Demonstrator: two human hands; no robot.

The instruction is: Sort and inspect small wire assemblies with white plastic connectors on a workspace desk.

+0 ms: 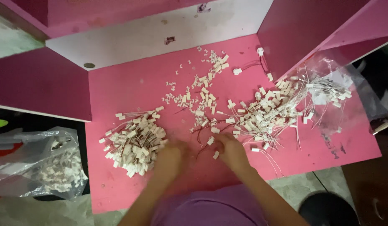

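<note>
Both hands are blurred, so their grip is hard to tell, but the left hand (171, 155) and right hand (231, 151) seem to pinch one small wired connector (211, 141) between them, best kept low between the two piles.

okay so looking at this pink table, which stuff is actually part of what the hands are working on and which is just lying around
In the work:
left hand
right hand
wired connector between the hands
left connector pile
right wired pile
loose white housings

Lying about:
clear bag on the left
clear bag on the right
dark round object
</note>
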